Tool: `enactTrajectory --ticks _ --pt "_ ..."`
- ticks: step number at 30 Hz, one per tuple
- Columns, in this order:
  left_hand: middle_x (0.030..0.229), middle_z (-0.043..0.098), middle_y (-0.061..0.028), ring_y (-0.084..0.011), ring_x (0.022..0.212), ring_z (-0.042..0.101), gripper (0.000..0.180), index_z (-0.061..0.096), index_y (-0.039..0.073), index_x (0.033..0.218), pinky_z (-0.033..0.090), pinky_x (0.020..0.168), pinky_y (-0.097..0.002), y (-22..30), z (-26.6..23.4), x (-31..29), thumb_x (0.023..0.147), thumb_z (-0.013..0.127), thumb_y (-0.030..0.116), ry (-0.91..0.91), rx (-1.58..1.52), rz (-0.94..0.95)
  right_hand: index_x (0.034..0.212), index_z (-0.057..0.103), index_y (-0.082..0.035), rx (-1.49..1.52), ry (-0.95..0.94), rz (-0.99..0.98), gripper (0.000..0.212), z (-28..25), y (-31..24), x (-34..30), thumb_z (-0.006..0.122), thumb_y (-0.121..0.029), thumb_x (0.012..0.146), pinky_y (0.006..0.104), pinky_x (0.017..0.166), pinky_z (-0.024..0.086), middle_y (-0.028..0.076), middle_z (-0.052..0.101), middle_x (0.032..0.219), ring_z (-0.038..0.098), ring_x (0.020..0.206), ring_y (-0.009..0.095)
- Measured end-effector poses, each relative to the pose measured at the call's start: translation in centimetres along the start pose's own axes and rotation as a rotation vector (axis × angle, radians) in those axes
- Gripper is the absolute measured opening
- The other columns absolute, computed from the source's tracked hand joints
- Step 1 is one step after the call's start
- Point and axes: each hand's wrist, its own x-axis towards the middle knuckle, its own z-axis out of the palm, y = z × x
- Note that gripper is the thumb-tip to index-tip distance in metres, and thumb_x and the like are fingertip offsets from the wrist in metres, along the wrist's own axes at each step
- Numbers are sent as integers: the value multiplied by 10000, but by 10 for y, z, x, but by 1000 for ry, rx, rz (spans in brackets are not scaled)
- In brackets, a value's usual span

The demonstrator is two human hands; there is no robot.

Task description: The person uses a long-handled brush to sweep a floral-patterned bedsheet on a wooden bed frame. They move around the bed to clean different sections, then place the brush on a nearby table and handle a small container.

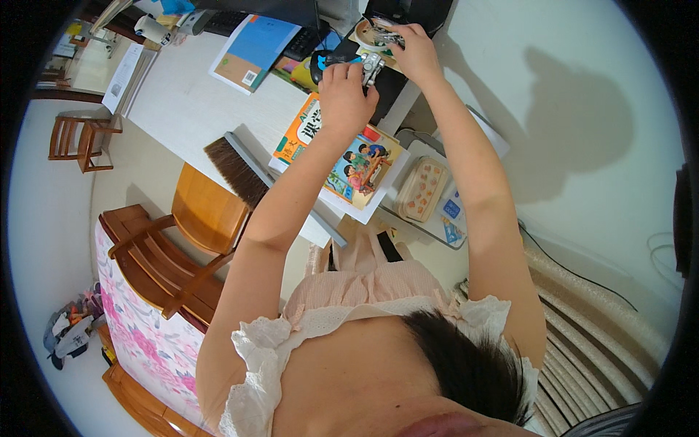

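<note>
At the far end of the desk, my left hand is closed, with a small silvery metal object of jointed look at its finger and thumb side. A black and blue item lies just left of those fingers, partly hidden by them. Farther right, my right hand reaches over a round, pale-rimmed container, its fingers curled onto shiny metal pieces there. What exactly these pieces are is too small to tell. Below my left wrist lies an orange picture-covered book.
A long-handled brush rests at the desk's near edge. Left of my hands lies a blue-covered book by a dark keyboard. A lidded box sits in a grey tray below right. A wooden chair stands left; a white wall rises right.
</note>
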Motion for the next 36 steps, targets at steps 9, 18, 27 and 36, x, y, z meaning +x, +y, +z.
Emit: enactTrajectory --ticks 9,18,27,36 --pt "961 556 -138 -313 956 486 362 552 13 1012 400 841 -409 0 1 0 688 632 152 -6 -12 -9 811 601 -3 226 288 61 73 -26 -57 25 591 -39 747 387 713 462 151 568 831 582 788 308" --pt "982 540 -144 -314 965 476 380 541 12 1022 398 840 -414 6 5 -2 683 632 156 -13 -42 -33 814 596 -6 225 277 165 72 -14 -40 24 594 -49 756 378 679 458 153 560 806 565 753 315" --pt "952 530 -159 -338 940 469 378 539 10 991 397 817 -422 -6 11 -3 673 639 187 30 -27 1 819 596 -6 210 143 333 75 -9 -31 10 585 -70 781 382 685 459 154 559 823 562 753 313" --pt "1144 445 -191 -361 1052 396 471 482 3 1118 342 901 -445 2 5 -24 702 654 140 113 -83 146 973 608 -61 321 361 298 174 -74 -3 -147 584 -50 801 260 734 482 63 601 943 587 841 152"
